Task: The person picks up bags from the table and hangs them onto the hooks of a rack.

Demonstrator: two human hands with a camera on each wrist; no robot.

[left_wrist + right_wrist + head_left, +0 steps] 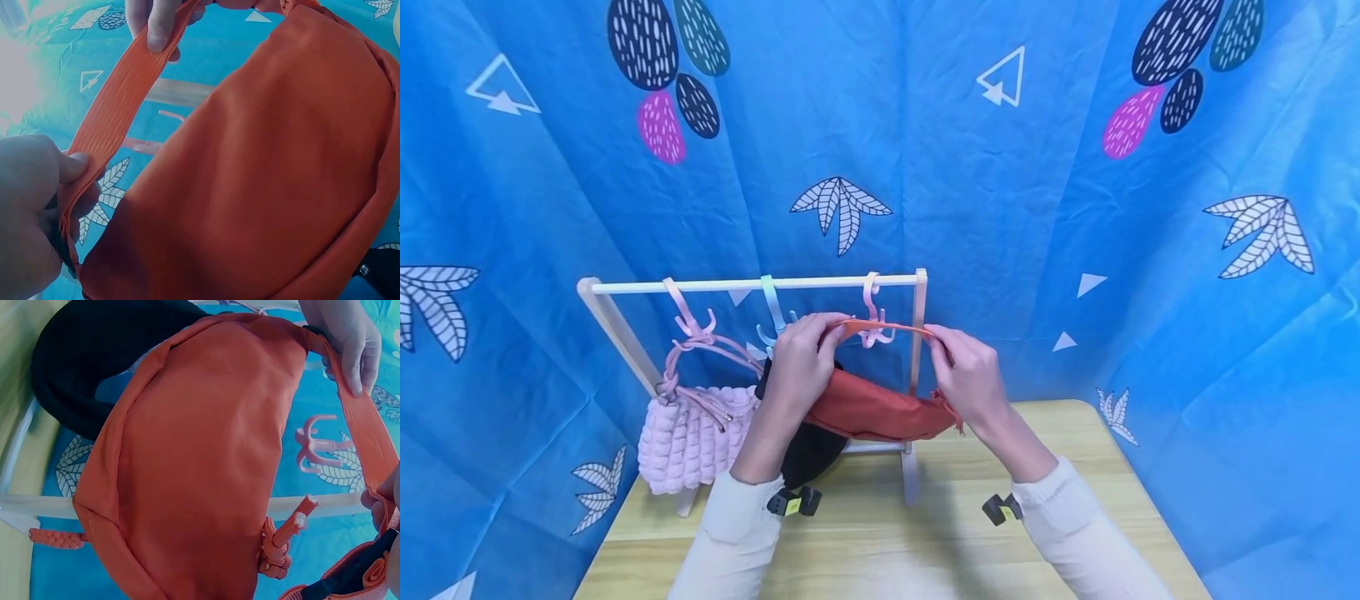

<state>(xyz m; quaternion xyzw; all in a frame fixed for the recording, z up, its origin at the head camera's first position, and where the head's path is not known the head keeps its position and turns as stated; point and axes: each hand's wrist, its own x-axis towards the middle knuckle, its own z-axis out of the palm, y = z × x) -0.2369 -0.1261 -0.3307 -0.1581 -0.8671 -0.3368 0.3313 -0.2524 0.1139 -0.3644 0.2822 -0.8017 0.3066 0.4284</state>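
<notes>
My left hand (pixel 801 358) and right hand (pixel 972 371) both pinch the orange webbing strap (pixel 112 112) of a rust-orange fabric bag (pixel 880 408), holding it stretched between them. Below the strap the bag hangs tilted, with a knotted cord (pixel 275 550) at one end. Just behind the strap, a pink multi-prong hook (pixel 870 293) hangs on the rack's rod (pixel 730 286); strap and hook look apart in the right wrist view. Behind my left hand, a black bag (pixel 816 454) is partly covered by the orange one.
A pale lilac chunky-knit bag (pixel 688 442) hangs by its strap from the left pink hook (pixel 679 300). Between the two pink hooks hangs a mint-blue hook (pixel 770 293). The wooden rack stands on a light wood table (pixel 1037 517), with a patterned blue cloth (pixel 970 208) behind.
</notes>
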